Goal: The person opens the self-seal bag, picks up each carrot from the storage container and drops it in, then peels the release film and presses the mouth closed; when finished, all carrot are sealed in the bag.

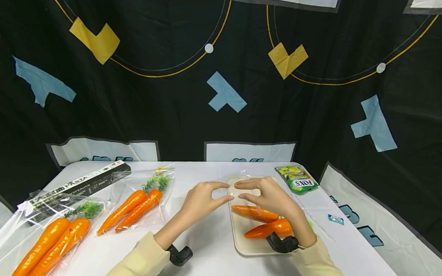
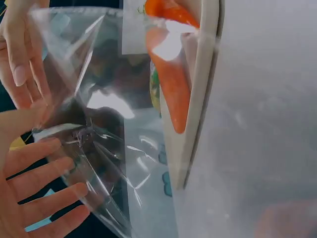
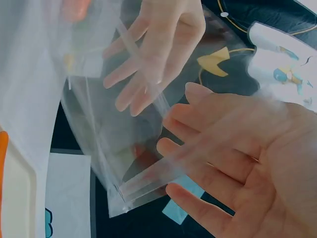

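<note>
- Black backdrop cloth with yellow and blue shapes behind a white bench (image 1: 210, 252).
- Landmark: cream tray (image 1: 243, 243) at mid-bench, rounded corners, matte plastic look.
- Two orange carrots (image 1: 258, 222) lie on the tray inside a clear plastic bag (image 2: 99, 124); the bag mouth is held up above the tray's far end.
- Left hand (image 1: 201, 200) pinches the thin film at the bag mouth; right hand (image 1: 268, 195) pinches the opposite edge, other fingers fairly straight.
- Left of the tray: two more bagged carrot pairs (image 1: 135, 208) with green tops, and a black box (image 1: 78, 185) further left.
- Right of the tray: green Fox's candy pouch (image 1: 297, 179), glossy.
- Risk, judged: the slick, crinkly film may slip from the pinch, or a pull may drag the smooth carrots off the tray.
</note>
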{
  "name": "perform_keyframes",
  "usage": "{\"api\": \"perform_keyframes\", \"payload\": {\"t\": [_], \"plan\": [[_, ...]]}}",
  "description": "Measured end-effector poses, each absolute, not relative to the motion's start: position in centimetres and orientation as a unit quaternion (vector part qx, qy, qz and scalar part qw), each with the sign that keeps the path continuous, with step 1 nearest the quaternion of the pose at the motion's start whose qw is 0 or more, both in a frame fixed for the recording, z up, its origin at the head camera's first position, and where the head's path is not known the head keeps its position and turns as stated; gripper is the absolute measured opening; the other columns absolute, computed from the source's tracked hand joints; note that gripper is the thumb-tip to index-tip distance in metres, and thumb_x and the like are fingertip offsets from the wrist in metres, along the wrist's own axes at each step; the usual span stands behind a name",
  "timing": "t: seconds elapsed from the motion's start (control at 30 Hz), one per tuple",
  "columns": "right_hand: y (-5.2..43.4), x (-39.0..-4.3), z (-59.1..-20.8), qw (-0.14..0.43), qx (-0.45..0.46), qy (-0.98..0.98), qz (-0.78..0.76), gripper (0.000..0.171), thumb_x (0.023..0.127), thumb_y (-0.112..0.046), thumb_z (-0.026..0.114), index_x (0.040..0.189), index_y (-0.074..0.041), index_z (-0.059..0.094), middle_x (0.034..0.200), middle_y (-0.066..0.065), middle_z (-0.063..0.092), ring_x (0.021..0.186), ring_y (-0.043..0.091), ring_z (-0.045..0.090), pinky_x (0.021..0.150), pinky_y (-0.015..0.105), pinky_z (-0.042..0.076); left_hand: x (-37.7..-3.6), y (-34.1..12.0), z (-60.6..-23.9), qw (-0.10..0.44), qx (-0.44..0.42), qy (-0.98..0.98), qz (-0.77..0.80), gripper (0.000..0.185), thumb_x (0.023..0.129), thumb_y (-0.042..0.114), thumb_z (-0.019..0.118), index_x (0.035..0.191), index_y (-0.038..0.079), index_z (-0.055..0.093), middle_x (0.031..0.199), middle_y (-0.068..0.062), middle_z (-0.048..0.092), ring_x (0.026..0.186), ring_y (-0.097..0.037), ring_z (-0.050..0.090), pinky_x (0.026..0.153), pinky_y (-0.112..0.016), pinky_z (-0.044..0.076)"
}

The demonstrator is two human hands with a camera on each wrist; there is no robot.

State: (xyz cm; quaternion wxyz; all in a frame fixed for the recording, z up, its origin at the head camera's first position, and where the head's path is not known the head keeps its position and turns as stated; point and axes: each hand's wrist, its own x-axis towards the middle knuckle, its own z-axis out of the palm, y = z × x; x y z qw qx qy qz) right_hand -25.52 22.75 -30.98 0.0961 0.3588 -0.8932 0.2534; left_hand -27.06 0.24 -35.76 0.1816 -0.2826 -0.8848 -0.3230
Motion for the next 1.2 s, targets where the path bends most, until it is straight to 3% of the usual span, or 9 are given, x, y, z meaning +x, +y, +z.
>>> {"api": "perform_keyframes", "payload": {"t": [0.17, 0.47, 0.67, 0.8, 0.93, 1.2], "plan": [[23.2, -25.3, -30.5, 0.104, 0.362, -0.889, 0.261, 0.034, 0.09, -0.022, 0.069, 0.122, -0.011, 0.068, 0.123, -0.002, 0.065, 0.122, 0.021, 0.055, 0.1, 0.044, 0.044, -26.9, 0.5, -35.5, 0.207, -0.289, -0.875, -0.329, 0.023, 0.085, 0.035, 0.073, 0.104, 0.021, 0.076, 0.101, 0.004, 0.073, 0.089, -0.018, 0.068, 0.068, -0.033, 0.053], [25.4, -24.3, -28.7, 0.184, 0.327, -0.877, 0.301, 0.036, 0.09, -0.021, 0.069, 0.125, -0.013, 0.066, 0.125, -0.001, 0.064, 0.12, 0.021, 0.056, 0.096, 0.045, 0.047, -26.6, -0.6, -33.7, 0.221, -0.286, -0.853, -0.376, 0.02, 0.084, 0.033, 0.075, 0.101, 0.021, 0.077, 0.099, 0.009, 0.072, 0.088, -0.016, 0.069, 0.073, -0.035, 0.054], [26.8, -24.4, -28.4, 0.201, 0.315, -0.881, 0.292, 0.035, 0.09, -0.019, 0.07, 0.124, -0.01, 0.066, 0.124, 0.002, 0.065, 0.12, 0.023, 0.056, 0.096, 0.045, 0.047, -26.3, -1.7, -32.0, 0.225, -0.289, -0.832, -0.417, 0.023, 0.085, 0.033, 0.074, 0.103, 0.018, 0.076, 0.099, 0.009, 0.072, 0.087, -0.011, 0.067, 0.075, -0.034, 0.055], [27.1, -24.9, -28.9, 0.163, 0.303, -0.895, 0.283, 0.036, 0.09, -0.023, 0.069, 0.123, -0.01, 0.067, 0.122, 0.002, 0.065, 0.118, 0.023, 0.058, 0.094, 0.045, 0.048, -26.0, -2.4, -31.0, 0.236, -0.296, -0.824, -0.422, 0.025, 0.085, 0.032, 0.075, 0.105, 0.017, 0.075, 0.102, 0.009, 0.072, 0.089, -0.009, 0.066, 0.076, -0.034, 0.055], [27.6, -25.8, -30.0, 0.089, 0.293, -0.913, 0.268, 0.039, 0.091, -0.028, 0.069, 0.125, -0.01, 0.066, 0.122, 0.006, 0.066, 0.114, 0.027, 0.059, 0.091, 0.047, 0.05, -25.6, -3.1, -29.8, 0.264, -0.312, -0.816, -0.408, 0.025, 0.084, 0.029, 0.076, 0.106, 0.018, 0.075, 0.103, 0.008, 0.072, 0.092, -0.011, 0.067, 0.079, -0.035, 0.054], [29.5, -27.6, -32.7, -0.028, 0.275, -0.929, 0.245, 0.041, 0.089, -0.024, 0.07, 0.126, -0.007, 0.064, 0.119, 0.012, 0.065, 0.11, 0.035, 0.059, 0.092, 0.053, 0.047, -24.5, -5.4, -27.0, 0.329, -0.317, -0.81, -0.367, 0.026, 0.083, 0.027, 0.077, 0.107, 0.018, 0.074, 0.1, 0.006, 0.072, 0.093, -0.015, 0.068, 0.077, -0.036, 0.054]]}}
